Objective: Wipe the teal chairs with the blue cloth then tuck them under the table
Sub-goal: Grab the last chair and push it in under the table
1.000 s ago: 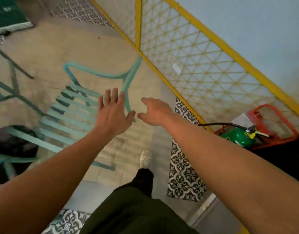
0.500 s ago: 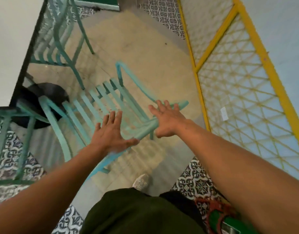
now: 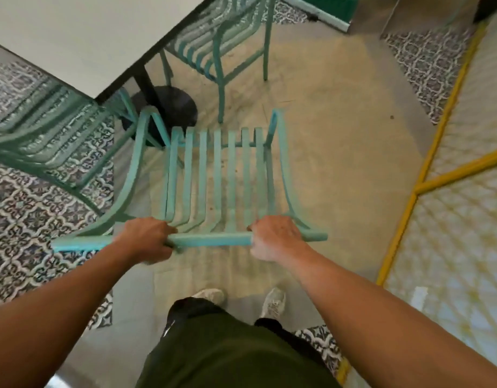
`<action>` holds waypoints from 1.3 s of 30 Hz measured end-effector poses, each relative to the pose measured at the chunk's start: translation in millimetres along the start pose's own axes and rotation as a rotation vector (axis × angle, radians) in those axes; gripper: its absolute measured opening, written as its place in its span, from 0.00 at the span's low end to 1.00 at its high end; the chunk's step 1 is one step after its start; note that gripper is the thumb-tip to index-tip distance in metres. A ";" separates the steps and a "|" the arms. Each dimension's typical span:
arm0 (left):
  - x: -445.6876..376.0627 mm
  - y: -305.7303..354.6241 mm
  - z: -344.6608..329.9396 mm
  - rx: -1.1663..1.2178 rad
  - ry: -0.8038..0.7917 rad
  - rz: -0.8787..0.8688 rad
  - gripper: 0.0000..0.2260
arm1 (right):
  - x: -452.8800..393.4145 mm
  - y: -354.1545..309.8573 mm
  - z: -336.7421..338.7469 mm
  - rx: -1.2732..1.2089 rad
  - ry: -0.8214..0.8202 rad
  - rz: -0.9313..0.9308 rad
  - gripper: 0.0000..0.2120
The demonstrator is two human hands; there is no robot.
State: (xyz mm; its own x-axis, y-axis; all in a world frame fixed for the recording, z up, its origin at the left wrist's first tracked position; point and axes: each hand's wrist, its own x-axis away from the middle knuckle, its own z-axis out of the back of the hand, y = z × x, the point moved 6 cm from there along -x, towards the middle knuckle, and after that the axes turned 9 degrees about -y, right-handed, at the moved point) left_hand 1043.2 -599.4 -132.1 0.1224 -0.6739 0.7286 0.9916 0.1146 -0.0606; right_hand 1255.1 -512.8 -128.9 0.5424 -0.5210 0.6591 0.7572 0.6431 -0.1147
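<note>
Teal metal fills both fists: the left hand (image 3: pixel 146 240) and right hand (image 3: pixel 275 238) are each closed round the top rail of the chair (image 3: pixel 213 177), which sits directly beyond them, its seat pointing at the bench (image 3: pixel 73 37). Shove crookedly and, I'd say, its front legs could snag the black pedestal base (image 3: pixel 168 110) just past the seat, or clip the neighbouring chair (image 3: pixel 227 46) beyond.

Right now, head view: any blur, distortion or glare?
Head view: motion-smeared edges, worst on the dark-green slatted chair at left; both hands, left hand and right hand, on the teal slatted metal chair, are sharper. Wide-angle bends the yellow lattice fence. Soft light, no glare.
</note>
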 end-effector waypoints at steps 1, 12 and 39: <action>0.0 3.2 1.5 0.025 0.000 0.031 0.17 | 0.0 4.8 0.4 0.000 -0.005 0.017 0.17; -25.3 96.8 24.7 0.217 0.060 0.173 0.15 | -20.6 108.5 38.6 0.185 -0.023 0.085 0.17; -176.1 136.3 178.3 0.571 0.150 0.391 0.14 | -196.2 242.6 220.6 0.514 -0.119 0.278 0.22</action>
State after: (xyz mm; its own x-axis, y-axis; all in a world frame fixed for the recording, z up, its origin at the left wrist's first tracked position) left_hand 1149.1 -334.9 -147.0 0.5104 -0.5939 0.6218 0.7013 0.7060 0.0987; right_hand 1252.1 -130.8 -122.0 0.6283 -0.2469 0.7377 0.3032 0.9510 0.0600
